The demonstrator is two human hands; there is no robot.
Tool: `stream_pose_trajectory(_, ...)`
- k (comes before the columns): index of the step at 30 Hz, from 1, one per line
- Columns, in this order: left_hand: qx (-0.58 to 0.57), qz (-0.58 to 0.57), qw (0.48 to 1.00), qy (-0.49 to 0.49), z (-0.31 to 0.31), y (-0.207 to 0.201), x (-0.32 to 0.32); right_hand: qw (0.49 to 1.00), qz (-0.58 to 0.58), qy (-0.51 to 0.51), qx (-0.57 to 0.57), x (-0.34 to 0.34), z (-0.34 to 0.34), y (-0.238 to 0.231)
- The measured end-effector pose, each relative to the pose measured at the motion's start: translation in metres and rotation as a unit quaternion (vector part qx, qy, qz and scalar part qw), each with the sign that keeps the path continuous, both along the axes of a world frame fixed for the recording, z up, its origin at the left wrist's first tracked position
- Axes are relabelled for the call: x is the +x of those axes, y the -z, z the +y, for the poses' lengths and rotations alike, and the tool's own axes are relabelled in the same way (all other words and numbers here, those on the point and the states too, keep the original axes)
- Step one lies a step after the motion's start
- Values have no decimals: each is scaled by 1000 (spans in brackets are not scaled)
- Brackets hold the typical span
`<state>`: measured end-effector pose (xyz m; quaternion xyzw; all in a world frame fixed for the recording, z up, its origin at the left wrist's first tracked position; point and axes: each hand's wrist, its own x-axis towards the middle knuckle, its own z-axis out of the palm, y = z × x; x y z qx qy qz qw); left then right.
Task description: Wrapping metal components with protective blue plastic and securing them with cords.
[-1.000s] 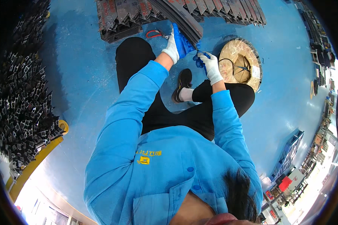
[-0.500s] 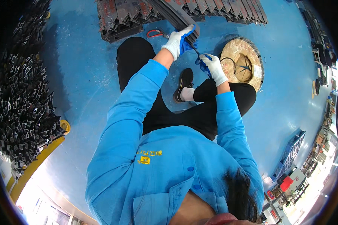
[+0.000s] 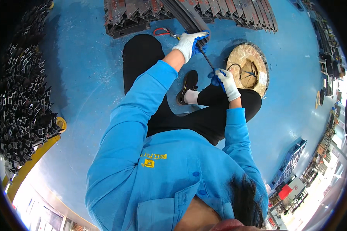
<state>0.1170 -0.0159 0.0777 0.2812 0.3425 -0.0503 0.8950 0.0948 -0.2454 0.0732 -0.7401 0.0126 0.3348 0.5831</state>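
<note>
My left hand, in a white glove with a blue palm, is closed around the near end of a long dark profile bar. A thin black strip runs from that end down to my right hand. The right hand wears the same kind of glove and has its fingers closed on the strip, with the fingertips partly hidden. Beyond it, on the floor, lies a round coil in brown wrapping with a loose black curve at its open middle. Just left of my left hand lies a red-handled cutting tool.
A stack of dark profile bars lies across the far side. Many dark profiles are piled along the left, beside a yellow rail. A blue rack stands at the right. My bent legs and shoe flank the work.
My right hand has moved down and to the right, away from the left, and more of the black strip shows between them. The left hand has shifted slightly right with the bar.
</note>
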Motion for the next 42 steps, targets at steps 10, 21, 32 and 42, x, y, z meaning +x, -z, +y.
stream_pose_trajectory(10, -66, 127, 990, 7, 8, -15, 13, 996, -67, -64, -8, 17, 53, -6)
stream_pose_trajectory(21, -155, 261, 953, 21, 14, -19, 28, 999, -41, 8, 30, 22, 74, 0)
stream_pose_trajectory(32, -232, 394, 888, 46, 23, -22, 47, 998, -48, -14, 47, 30, 54, 6)
stream_pose_trajectory(42, -66, 179, 981, 19, 0, -7, 16, 997, -61, -32, -20, 33, 53, 4)
